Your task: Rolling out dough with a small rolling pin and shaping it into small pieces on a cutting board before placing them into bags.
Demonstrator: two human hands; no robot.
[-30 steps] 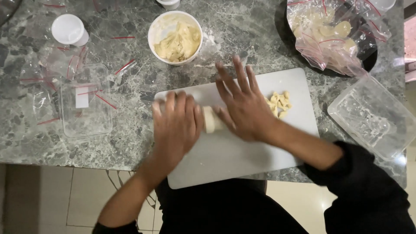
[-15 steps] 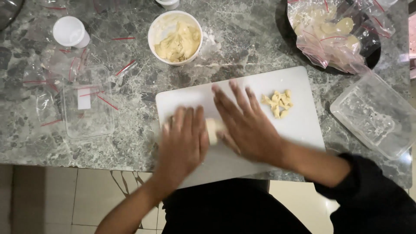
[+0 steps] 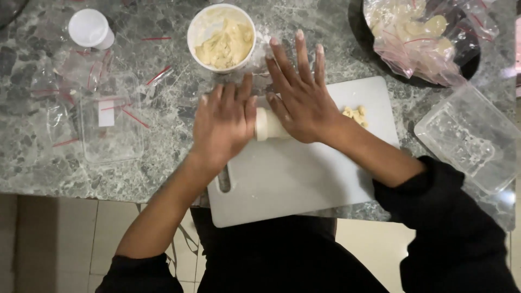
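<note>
A pale roll of dough (image 3: 268, 125) lies across the far part of a white cutting board (image 3: 304, 179). My left hand (image 3: 225, 125) rests flat on its left end, fingers together and pointing away. On the roll's right end my right hand (image 3: 301, 95) presses flat with fingers spread, reaching past the board's far edge. Only the short middle stretch of the roll shows between my palms. A few small cut dough pieces (image 3: 355, 115) sit on the board just right of my right wrist.
A white tub of dough (image 3: 222, 38) stands beyond my hands. Empty zip bags with red strips (image 3: 103, 108) and a white lid (image 3: 89, 27) lie at left. A dark plate with bagged dough (image 3: 423, 38) is far right, a clear plastic container (image 3: 475, 138) beside the board.
Both hands have slid away from me across the board, rolling the dough toward the far edge. A moment before they had drawn it back toward me.
</note>
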